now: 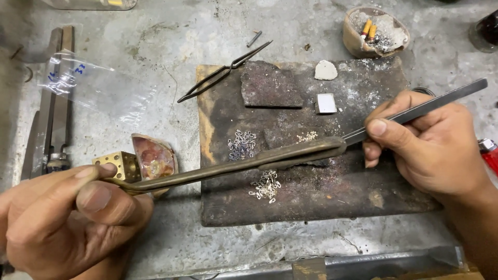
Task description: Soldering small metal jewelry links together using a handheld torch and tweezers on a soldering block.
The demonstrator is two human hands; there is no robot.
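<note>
The left hand pinches a long brass blowpipe, which runs from lower left up to the right across a charred soldering board on the worktop. The right hand grips steel tweezers, tips at the pipe's end. Small silver links lie beside the pipe; black tweezers rest well apart

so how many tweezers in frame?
2. One pair of steel tweezers is held in the right hand, tips over the charred soldering board. A second, dark pair lies idle at the board's upper-left corner. The left hand holds a bent brass tube, not tweezers.
</note>
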